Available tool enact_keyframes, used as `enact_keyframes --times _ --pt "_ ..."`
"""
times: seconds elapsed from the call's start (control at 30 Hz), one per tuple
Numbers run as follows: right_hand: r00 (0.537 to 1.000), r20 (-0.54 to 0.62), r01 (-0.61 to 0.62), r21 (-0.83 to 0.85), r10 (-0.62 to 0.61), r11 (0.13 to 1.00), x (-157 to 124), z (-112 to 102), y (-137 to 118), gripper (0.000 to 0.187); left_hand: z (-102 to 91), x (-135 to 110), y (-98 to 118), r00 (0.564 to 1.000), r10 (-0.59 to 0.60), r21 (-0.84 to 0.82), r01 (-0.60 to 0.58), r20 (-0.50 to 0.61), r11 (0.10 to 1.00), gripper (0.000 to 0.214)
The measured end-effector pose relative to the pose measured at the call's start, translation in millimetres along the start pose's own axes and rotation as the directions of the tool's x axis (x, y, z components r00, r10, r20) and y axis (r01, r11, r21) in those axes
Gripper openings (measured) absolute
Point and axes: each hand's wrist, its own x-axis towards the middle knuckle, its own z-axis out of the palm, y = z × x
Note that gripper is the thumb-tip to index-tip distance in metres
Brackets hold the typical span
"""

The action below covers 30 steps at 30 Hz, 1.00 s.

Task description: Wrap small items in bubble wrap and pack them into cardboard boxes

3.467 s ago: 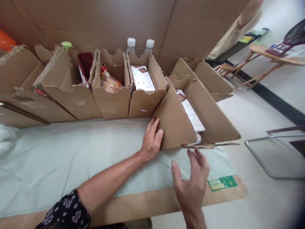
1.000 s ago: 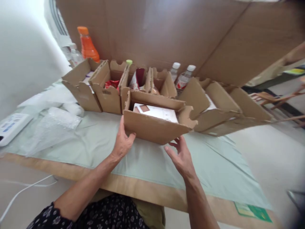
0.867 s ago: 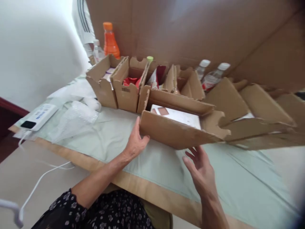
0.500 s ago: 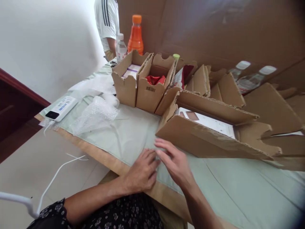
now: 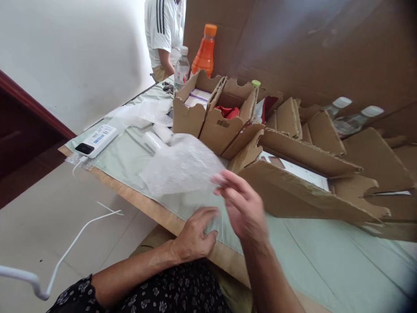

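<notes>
Right hand point(image 5: 246, 208) pinches one corner of the bubble wrap point(image 5: 184, 165), over the green cloth point(image 5: 319, 258) beside the nearest cardboard box point(image 5: 289, 195); left hand point(image 5: 195, 234) half-curled, nothing visible in it. Corner-only pinch may slip, or the box's ragged edge could snag the wrap if dragged across.

Left of grip: white wall point(image 5: 81, 56) is lit | below-left: tiled floor point(image 5: 107, 230) is seen | beyond: cardboard panel point(image 5: 293, 48) is seen

Glossy, crinkled plastic wrap point(image 5: 187, 167); matt cardboard boxes point(image 5: 283, 191), rough-edged; smooth cloth point(image 5: 309, 252).
</notes>
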Motion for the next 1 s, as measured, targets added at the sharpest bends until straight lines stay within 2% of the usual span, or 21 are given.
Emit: enact_keyframes --times 0.03,0.1,0.2,0.3,0.4,0.47,0.5,0.53,0.6,0.67,0.73,0.77,0.8,0.83,0.87,0.93,1.0 --pt "0.995 -0.103 0.008 -0.032 -0.011 0.999 -26 -27 -2 0.037 -5.0 -4 3 0.998 -0.070 -0.050 0.070 -0.005 0.996 0.053" --pt "0.957 -0.290 -0.006 -0.049 -0.009 0.999 -82 -73 -2 0.033 -13.8 -13 6 0.979 -0.195 -0.199 0.203 0.057 0.959 0.055" --pt "0.851 -0.518 -0.057 0.068 0.084 0.996 -158 -115 9 0.036 -20.5 -24 10 0.936 -0.299 -0.473 0.353 0.188 0.808 0.062" --pt "0.717 -0.667 -0.081 0.206 0.201 0.975 -205 -128 25 0.038 -20.1 -28 17 0.868 -0.429 -0.641 0.480 0.248 0.600 0.089" --pt "0.620 -0.744 -0.060 0.271 0.249 0.961 -218 -132 38 0.040 -15.4 -22 28 0.774 -0.499 -0.684 0.606 0.389 0.407 0.092" --pt "0.586 -0.764 -0.060 0.288 0.268 0.956 -218 -135 42 0.043 -10.1 -14 36 0.735 -0.511 -0.671 0.652 0.445 0.354 0.083" --pt "0.579 -0.768 -0.070 0.287 0.274 0.955 -217 -137 42 0.044 -7.1 -11 40 0.728 -0.527 -0.655 0.661 0.440 0.366 0.079" --pt "0.576 -0.771 -0.085 0.276 0.273 0.957 -216 -138 42 0.045 -4.4 -9 42 0.729 -0.546 -0.628 0.662 0.413 0.408 0.077" --pt "0.590 -0.770 -0.121 0.212 0.242 0.970 -213 -140 37 0.043 -0.9 -9 47 0.761 -0.569 -0.508 0.640 0.312 0.576 0.071" --pt "0.633 -0.759 -0.142 0.075 0.149 0.987 -208 -143 28 0.038 -1.6 -15 49 0.849 -0.494 -0.273 0.528 0.187 0.804 0.057" --pt "0.702 -0.712 -0.153 -0.134 0.012 0.979 -196 -147 18 0.030 -6.0 -24 51 0.963 -0.256 0.001 0.257 0.085 0.966 0.039" --pt "0.741 -0.669 -0.156 -0.257 -0.058 0.954 -186 -150 14 0.026 -8.9 -28 51 0.992 -0.110 0.117 0.102 0.063 0.988 0.032" --pt "0.783 -0.611 -0.160 -0.382 -0.119 0.910 -175 -154 12 0.023 -11.6 -32 50 0.998 0.012 0.209 -0.024 0.060 0.978 0.028" --pt "0.823 -0.544 -0.163 -0.503 -0.164 0.849 -162 -158 12 0.021 -14.1 -36 49 0.993 0.086 0.277 -0.105 0.079 0.955 0.027" --pt "0.858 -0.477 -0.166 -0.610 -0.191 0.775 -148 -162 13 0.021 -16.3 -38 47 0.988 0.104 0.327 -0.137 0.115 0.935 0.027" --pt "0.902 -0.377 -0.173 -0.761 -0.210 0.625 -127 -169 19 0.028 -20.1 -42 43 0.983 0.019 0.391 -0.091 0.185 0.916 0.033" --pt "0.907 -0.343 -0.172 -0.830 -0.244 0.530 -120 -173 26 0.036 -24.8 -42 40 0.976 -0.075 0.418 -0.017 0.203 0.909 0.042"
